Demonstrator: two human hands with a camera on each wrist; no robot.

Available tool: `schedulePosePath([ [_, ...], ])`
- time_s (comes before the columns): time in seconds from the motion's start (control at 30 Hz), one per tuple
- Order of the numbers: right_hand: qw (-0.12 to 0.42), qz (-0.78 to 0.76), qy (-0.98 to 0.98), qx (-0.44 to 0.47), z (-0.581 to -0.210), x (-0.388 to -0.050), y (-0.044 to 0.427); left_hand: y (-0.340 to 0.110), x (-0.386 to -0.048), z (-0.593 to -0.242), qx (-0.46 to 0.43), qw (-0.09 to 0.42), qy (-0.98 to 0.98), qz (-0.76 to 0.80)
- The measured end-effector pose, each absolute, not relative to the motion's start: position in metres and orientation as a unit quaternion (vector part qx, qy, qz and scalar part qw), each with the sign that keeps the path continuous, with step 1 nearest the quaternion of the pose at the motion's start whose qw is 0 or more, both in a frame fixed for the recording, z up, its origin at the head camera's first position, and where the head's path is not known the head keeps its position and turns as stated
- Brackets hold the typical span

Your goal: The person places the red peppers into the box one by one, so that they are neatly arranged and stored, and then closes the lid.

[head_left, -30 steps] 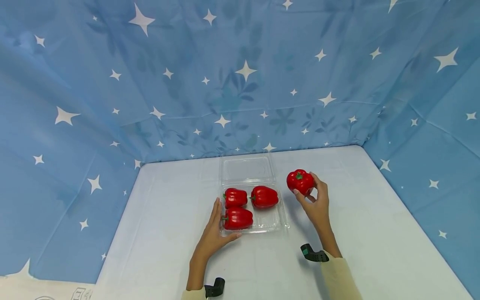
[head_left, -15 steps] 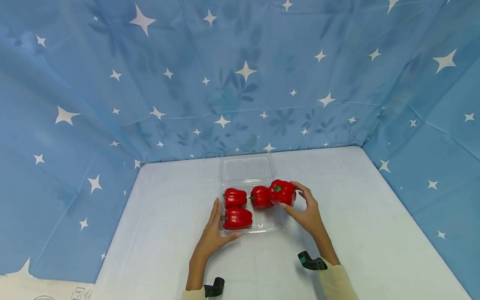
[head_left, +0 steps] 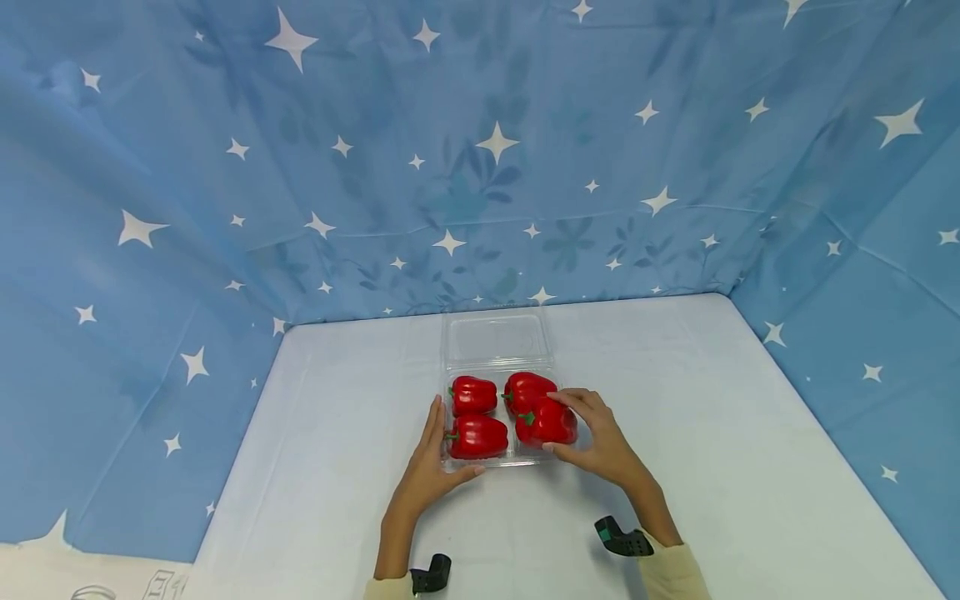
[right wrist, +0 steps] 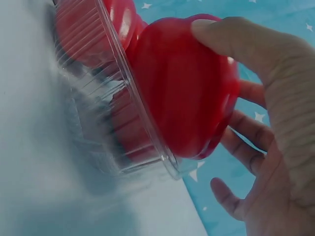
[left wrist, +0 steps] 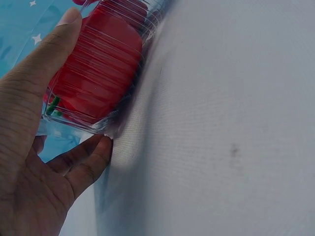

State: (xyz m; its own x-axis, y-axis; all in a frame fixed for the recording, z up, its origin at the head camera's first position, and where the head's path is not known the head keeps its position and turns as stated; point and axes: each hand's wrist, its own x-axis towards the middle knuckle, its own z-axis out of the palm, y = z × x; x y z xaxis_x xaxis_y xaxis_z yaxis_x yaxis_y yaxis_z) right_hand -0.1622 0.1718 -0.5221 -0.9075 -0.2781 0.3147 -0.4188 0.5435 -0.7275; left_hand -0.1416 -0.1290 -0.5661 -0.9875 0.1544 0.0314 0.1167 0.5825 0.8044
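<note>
A clear plastic clamshell container [head_left: 528,460] lies with its lid folded back. Red bell peppers fill most of its base: a small one [head_left: 473,396] at back left, another [head_left: 478,437] at front left, and a third [head_left: 527,385] at back right. My right hand [head_left: 603,442] grips one more bell pepper [head_left: 553,422] over the front-right part. In the right wrist view that bell pepper [right wrist: 182,88] is tilted and stands partly above the rim. At the container's front-left corner, my left hand [head_left: 427,471] rests its extended fingers along the side and its thumb along the front edge.
The transparent lid [head_left: 497,337] lies flat behind the base, towards the back of the white-covered table [head_left: 337,400]. Blue star-patterned cloth [head_left: 480,192] hangs behind and at both sides. A dark band [head_left: 622,537] circles the right wrist, and another [head_left: 431,575] the left.
My right hand has carried its bell pepper left and towards the front, from beside the container to its front-right part. The left hand has stayed at the corner.
</note>
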Motion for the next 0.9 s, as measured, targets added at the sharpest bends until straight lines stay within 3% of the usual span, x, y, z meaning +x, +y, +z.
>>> schedulePosePath([
  [0.5,0.093,0.328,-0.909,0.241,-0.507,-0.165,0.164,-0.128,-0.144,-0.567,0.078,0.022,0.894,0.442],
  [0.9,0.065,0.300,-0.919,0.249,-0.504,-0.163,0.160,-0.129,-0.142,-0.566,0.078,0.021,0.891,0.447],
])
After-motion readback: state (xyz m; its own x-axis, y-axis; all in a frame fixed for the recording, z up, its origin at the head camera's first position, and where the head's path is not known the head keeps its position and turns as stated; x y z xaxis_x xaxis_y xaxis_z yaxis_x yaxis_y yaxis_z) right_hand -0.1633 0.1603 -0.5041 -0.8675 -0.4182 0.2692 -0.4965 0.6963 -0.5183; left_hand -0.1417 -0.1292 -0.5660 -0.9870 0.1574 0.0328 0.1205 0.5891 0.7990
